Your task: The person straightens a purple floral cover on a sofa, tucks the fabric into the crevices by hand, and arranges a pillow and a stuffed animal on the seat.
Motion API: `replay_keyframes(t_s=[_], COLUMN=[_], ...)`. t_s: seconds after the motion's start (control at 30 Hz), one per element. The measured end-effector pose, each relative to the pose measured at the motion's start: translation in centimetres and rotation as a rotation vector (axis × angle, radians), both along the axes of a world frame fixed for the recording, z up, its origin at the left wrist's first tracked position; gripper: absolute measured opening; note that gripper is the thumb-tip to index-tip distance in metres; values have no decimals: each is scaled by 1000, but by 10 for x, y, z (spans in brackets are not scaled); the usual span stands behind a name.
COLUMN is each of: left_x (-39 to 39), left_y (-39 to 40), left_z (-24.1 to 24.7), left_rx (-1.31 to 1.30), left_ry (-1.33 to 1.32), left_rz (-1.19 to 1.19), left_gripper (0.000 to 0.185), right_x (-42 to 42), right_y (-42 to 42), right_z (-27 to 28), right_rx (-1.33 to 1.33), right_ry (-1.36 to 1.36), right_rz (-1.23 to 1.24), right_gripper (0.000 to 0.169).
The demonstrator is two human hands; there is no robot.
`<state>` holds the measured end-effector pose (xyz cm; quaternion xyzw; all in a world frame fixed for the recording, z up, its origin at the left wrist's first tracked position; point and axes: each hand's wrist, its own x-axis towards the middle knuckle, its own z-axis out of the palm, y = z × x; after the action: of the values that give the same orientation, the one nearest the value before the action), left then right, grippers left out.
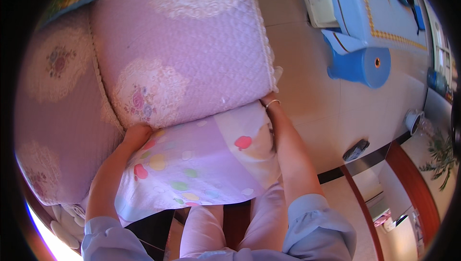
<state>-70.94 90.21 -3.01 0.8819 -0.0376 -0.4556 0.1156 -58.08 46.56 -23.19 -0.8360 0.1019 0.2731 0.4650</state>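
A pinkish-purple quilted sofa cover with lace and flower patches lies over the seat in front of me. Below its front edge hangs a printed cloth with apple and dot shapes, draped down to my knees. At the left end of that edge, my left hand touches the crease where cover and cloth meet; its fingers are tucked out of sight. My right hand, with a bangle at the wrist, is at the cover's front right corner. Its fingers are hidden under the edge there.
A second quilted cover section adjoins on the left. Right of the sofa, a blue plastic stool stands partly under a table with a light-blue cloth. A dark object lies on the tiled floor, near a white pot and plant.
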Motion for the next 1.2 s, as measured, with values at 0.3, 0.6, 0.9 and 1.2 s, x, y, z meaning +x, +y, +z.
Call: replay_keyframes(t_s=[0.3,0.6,0.9,1.2], left_x=[94,198,185,211], left_y=[-126,-340,-340,-343], left_z=[26,33,-12,27], left_rx=[335,6,-19,-126], left_ry=[61,155,-69,89], left_rz=[-261,-335,-820,-424], left_gripper=[20,16,10,13], right_x=[-19,-69,-54,-70], right_y=[-56,-103,-44,-24], right_z=[65,67,144,173], right_rx=[427,347,482,197], right_ry=[770,488,239,46], right_rz=[-344,-237,-160,-150], right_gripper=[27,26,36,27])
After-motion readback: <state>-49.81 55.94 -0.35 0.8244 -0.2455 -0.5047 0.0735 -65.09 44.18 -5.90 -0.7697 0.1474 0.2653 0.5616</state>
